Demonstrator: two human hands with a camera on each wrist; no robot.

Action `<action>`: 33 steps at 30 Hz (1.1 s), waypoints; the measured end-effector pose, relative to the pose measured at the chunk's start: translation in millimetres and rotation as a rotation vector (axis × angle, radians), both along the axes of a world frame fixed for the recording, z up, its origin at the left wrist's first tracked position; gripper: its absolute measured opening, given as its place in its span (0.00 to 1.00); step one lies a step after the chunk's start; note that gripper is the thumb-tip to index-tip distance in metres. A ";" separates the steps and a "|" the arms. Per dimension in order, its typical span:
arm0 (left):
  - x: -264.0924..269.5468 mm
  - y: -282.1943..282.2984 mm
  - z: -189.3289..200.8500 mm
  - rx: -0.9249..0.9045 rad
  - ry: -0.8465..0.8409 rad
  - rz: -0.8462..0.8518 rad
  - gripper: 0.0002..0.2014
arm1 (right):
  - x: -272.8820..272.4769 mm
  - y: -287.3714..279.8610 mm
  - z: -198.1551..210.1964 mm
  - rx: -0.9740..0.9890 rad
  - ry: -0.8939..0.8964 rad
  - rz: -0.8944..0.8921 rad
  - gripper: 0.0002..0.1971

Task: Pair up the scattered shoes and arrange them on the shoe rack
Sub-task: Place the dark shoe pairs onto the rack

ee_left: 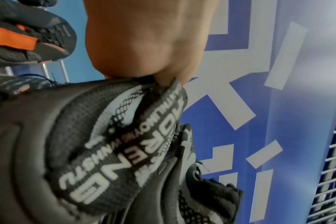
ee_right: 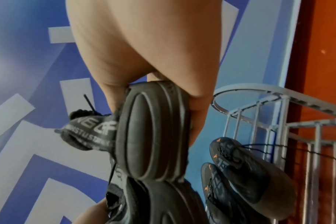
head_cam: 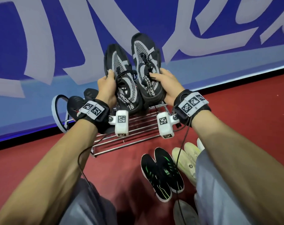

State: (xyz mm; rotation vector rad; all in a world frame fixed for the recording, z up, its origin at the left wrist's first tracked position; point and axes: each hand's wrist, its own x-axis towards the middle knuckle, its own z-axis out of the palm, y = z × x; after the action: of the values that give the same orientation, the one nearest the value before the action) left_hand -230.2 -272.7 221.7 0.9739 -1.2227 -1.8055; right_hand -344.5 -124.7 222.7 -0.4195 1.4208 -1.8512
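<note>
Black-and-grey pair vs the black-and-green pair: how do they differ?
The black-and-grey pair is held up above the shoe rack, one shoe in the left hand, one in the right hand; the black-and-green pair lies on the red floor, untouched. Grey mesh with printed lettering versus green stripes. Both are black-based and sit side by side.

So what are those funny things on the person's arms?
Both arms are bare. Each wrist wears a black strap topped with white tags printed in black-and-white square codes. A white boxy camera with the same kind of code sticks out from each strap, and a thin black cable dangles down.
</note>
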 end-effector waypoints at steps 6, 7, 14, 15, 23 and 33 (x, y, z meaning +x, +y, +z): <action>9.3 6.3 5.4 0.144 0.065 -0.249 0.17 | -3.0 14.4 -10.5 -0.115 -0.301 0.158 0.20; 12.9 7.5 8.4 0.175 0.092 -0.337 0.16 | -3.6 17.2 -10.8 -0.124 -0.323 0.143 0.18; 25.4 15.4 20.0 0.128 -0.185 -0.760 0.17 | -7.8 21.6 -14.6 -0.210 -0.397 0.072 0.17; 23.0 18.3 18.7 0.078 -0.234 -0.741 0.17 | -7.2 20.4 -14.7 -0.209 -0.396 0.064 0.17; 10.3 15.0 6.8 -0.112 -0.318 -0.481 0.25 | -4.7 18.5 -15.5 -0.239 -0.384 0.060 0.19; 3.6 24.2 4.6 -0.163 -0.357 -0.481 0.19 | -22.3 24.7 -31.8 -0.024 -0.278 0.008 0.15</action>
State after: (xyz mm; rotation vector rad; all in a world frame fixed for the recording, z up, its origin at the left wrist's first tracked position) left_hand -226.6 -248.6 226.3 0.9943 -1.9294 -1.8924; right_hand -366.8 -100.0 190.9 -0.1699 1.2076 -1.8404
